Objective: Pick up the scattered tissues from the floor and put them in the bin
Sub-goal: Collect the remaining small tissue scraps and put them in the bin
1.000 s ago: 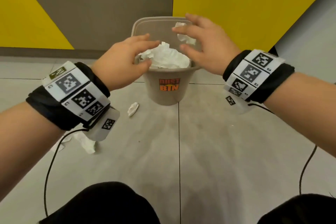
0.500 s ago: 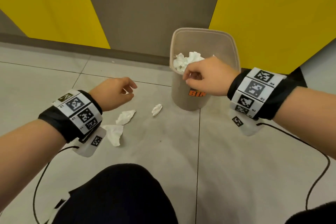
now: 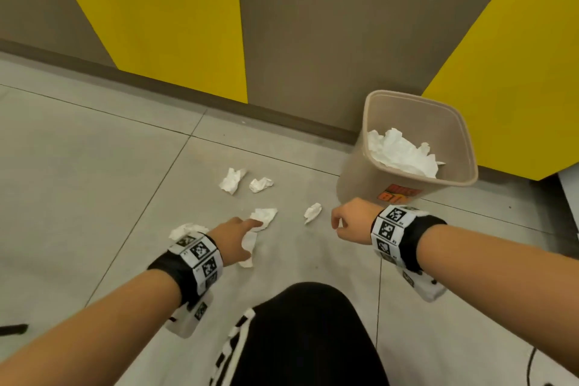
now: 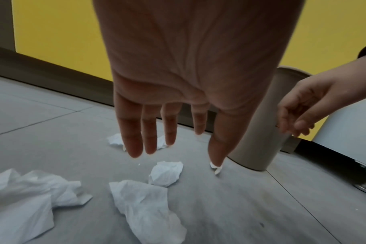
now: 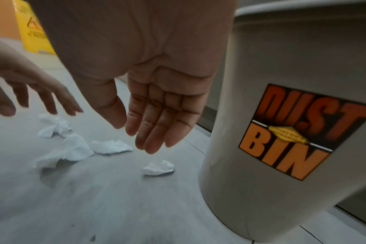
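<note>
Several crumpled white tissues lie on the grey tiled floor left of the bin: two far ones (image 3: 232, 180) (image 3: 260, 184), a small ball (image 3: 312, 212) nearest the bin, and larger sheets (image 3: 264, 216) (image 4: 144, 206) (image 4: 21, 198) under my left hand. The beige bin (image 3: 354, 178) stands by the wall, labelled DUST BIN (image 5: 293, 132), with tissues (image 3: 401, 153) inside. My left hand (image 3: 241, 236) hovers just above the sheets, fingers (image 4: 148, 135) straight and spread, holding nothing. My right hand (image 3: 344, 222) hangs beside the bin's front, fingers (image 5: 155, 128) relaxed and empty.
A yellow and brown wall (image 3: 282, 25) with a dark skirting runs behind the bin. A yellow floor sign (image 5: 31, 29) stands far left in the right wrist view. My dark-clothed knee (image 3: 307, 323) is at the bottom. A white object (image 4: 345, 128) sits right of the bin.
Both hands have left the bin's opening and dropped toward the floor. The left hand has reached down over the tissues at the left, and the view has turned left and lower.
</note>
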`<state>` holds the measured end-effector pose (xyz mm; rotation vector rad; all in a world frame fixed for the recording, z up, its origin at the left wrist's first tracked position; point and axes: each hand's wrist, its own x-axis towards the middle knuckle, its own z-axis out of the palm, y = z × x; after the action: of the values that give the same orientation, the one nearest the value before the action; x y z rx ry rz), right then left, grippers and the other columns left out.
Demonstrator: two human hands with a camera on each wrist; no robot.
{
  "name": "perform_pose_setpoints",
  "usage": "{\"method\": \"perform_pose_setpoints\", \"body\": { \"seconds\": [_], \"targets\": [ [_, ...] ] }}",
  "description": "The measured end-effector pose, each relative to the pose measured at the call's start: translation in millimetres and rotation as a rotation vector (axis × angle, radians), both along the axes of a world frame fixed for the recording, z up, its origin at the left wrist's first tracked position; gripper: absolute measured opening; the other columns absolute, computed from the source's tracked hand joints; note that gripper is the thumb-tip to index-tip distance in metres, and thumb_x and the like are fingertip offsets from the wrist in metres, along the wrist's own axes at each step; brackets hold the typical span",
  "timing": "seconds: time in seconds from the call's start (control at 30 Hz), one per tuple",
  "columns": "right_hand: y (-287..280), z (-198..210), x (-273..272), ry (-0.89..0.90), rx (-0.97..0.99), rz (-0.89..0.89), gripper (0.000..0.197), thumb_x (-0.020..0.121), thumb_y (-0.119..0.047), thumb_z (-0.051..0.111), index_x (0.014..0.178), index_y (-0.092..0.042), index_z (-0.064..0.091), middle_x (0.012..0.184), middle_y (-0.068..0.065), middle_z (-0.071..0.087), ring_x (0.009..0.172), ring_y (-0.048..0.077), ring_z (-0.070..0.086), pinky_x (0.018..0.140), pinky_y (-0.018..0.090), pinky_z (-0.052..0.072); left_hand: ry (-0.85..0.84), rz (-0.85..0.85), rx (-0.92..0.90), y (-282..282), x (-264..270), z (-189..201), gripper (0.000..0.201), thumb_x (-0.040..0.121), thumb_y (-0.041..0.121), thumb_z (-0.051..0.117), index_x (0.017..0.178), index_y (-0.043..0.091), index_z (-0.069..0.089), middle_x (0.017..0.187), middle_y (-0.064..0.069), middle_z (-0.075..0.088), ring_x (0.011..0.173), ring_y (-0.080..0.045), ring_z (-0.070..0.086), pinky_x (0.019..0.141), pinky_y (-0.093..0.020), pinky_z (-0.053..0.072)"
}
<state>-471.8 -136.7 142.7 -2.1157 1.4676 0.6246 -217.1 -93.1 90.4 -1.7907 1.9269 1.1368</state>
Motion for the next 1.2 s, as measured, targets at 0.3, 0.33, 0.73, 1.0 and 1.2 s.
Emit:
{"method": "perform_pose_setpoints", "body": {
  "seconds": [0.3,0.33,0.73,1.0,1.2],
  "targets": [
    [-9,-104,24,-0.129,0.080,0.031,0.069,0.081,0.000,0.049,0.141,-0.028,0.029,0.152,0.008,0.020,0.130,0.034,0.037,0.103,0.038,0.041,-0.136,0.024,0.067,-11,-7,-64,0.099,0.076,0.028,0.070,0.142,0.048,0.000,0.158,-0.008,-0.013,0.140,-0.042,0.025,0.113,-0.047,0.031],
    [-12,-118,25,-0.143,0.073,0.024,0.073,0.081,0.004,0.048,0.141,-0.030,0.027,0.155,0.006,0.012,0.135,0.034,0.029,0.106,0.039,0.039,-0.156,0.012,0.083,-13,-10,-74,0.100,0.076,0.026,0.071,0.142,0.049,0.000,0.158,-0.007,-0.016,0.139,-0.042,0.026,0.113,-0.047,0.032],
    [-31,-156,25,-0.040,0.004,-0.006,0.033,0.089,-0.009,0.050,0.121,-0.003,0.049,0.141,0.020,0.034,0.117,0.037,0.050,0.091,0.037,0.046,-0.231,-0.049,-0.033,-35,-41,-103,0.078,0.079,0.004,0.063,0.144,0.023,0.023,0.152,-0.011,0.014,0.128,-0.035,0.037,0.106,-0.039,0.037],
    [-28,-147,18,-0.041,-0.074,0.053,0.023,0.085,0.011,0.041,0.104,0.006,0.053,0.117,0.022,0.057,0.103,0.035,0.060,0.085,0.035,0.049,-0.220,-0.048,0.023,-34,-34,-98,0.037,0.087,0.021,0.055,0.122,0.010,0.050,0.124,-0.014,0.047,0.109,-0.033,0.054,0.091,-0.035,0.044],
    [-22,-102,8,-0.298,-0.068,0.085,0.025,0.082,0.000,0.049,0.099,-0.003,0.066,0.111,0.015,0.059,0.101,0.033,0.057,0.083,0.032,0.047,-0.100,0.016,-0.093,-32,-38,-51,0.025,0.083,0.013,0.052,0.104,0.012,0.065,0.100,-0.007,0.059,0.103,-0.027,0.059,0.085,-0.029,0.044]
  ]
}}
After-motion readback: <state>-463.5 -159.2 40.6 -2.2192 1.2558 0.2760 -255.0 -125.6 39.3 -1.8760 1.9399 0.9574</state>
